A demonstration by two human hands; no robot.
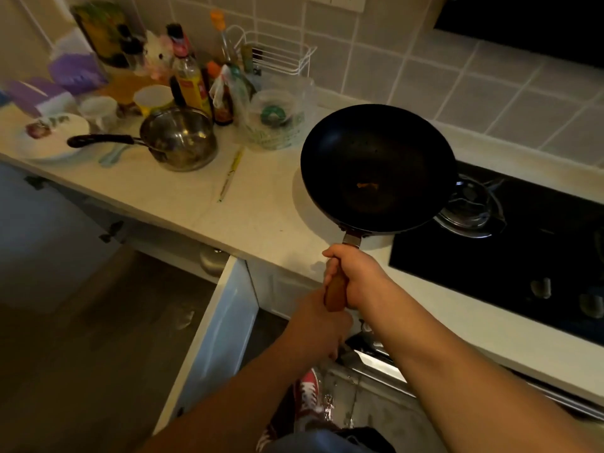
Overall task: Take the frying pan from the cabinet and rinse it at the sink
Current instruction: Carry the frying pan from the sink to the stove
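Note:
A black frying pan (pixel 376 165) with a brown wooden handle (pixel 335 291) hangs level above the white counter (pixel 261 204), next to the stove. A small orange scrap lies inside it. My right hand (pixel 356 273) is closed around the handle. Lower down, my left hand (pixel 313 328) sits just under the handle's end, in front of the open cabinet, with its fingers curled downward. Whether it holds anything I cannot tell. The white cabinet door (pixel 215 338) stands open to the left of my left hand. No sink is in view.
A black gas stove (pixel 523 256) with a burner lies to the right of the pan. On the left of the counter stand a steel saucepan (pixel 179 138), sauce bottles (pixel 189 80), cups, a plate (pixel 55 135), a clear plastic container (pixel 277 119) and a chopstick (pixel 230 174).

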